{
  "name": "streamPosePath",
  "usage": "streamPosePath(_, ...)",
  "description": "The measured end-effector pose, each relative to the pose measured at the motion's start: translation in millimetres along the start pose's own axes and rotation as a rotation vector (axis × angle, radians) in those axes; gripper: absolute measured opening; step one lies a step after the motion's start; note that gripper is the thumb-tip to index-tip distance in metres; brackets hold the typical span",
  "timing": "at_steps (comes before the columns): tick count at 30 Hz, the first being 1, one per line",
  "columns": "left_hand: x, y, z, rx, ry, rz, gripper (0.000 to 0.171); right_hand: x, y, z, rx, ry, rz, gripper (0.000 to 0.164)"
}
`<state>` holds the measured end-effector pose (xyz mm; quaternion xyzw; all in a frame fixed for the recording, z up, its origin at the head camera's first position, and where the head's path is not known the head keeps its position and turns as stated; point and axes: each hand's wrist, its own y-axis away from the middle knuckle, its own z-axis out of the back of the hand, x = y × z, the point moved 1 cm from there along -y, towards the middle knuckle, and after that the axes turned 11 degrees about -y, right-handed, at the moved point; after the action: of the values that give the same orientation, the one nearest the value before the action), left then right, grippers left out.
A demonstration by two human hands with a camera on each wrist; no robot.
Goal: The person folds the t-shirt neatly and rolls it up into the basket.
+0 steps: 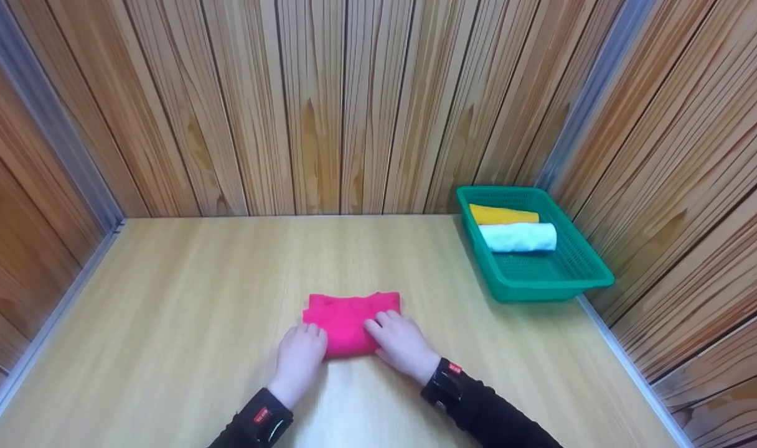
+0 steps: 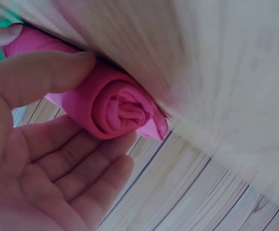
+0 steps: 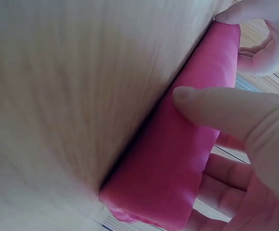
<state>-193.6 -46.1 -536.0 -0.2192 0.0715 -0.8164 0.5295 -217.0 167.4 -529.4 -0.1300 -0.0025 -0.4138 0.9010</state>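
Note:
A bright pink cloth [image 1: 352, 323] lies on the table in front of me, its near part rolled up and its far part still flat with an uneven edge. In the left wrist view the roll's end [image 2: 122, 109] shows a spiral of layers. My left hand [image 1: 302, 350] grips the roll's left end, thumb on the near side and fingers over it. The right hand [image 1: 408, 344] holds the right part the same way; in the right wrist view its thumb [image 3: 211, 107] presses the smooth side of the pink roll [image 3: 163, 163]. Some fingertips are hidden behind the cloth.
A green plastic basket [image 1: 540, 291] stands at the back right of the light wooden table [image 1: 185, 311]. Inside it lie a yellow folded cloth [image 1: 504, 215] and a pale rolled cloth [image 1: 518, 238]. Wood-panelled walls [image 1: 316, 112] enclose the back and both sides.

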Motion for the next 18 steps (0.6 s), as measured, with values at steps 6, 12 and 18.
streamPosePath(6, 10.0, 8.3, 1.2, -0.067, 0.243, -0.011, 0.023, 1, 7, 1, 0.014, -0.027, 0.014, 0.041)
streamPosePath(12, 20.8, 12.3, 5.8, -0.031, 0.439, -0.041, 0.025, -5, 15, 4, 0.03, -0.082, 0.056, 0.045)
streamPosePath(18, 27.4, 12.3, 4.2, 0.093, 0.605, -0.017, 0.021, -10, 20, 8, 0.073, -0.193, 0.048, 0.044)
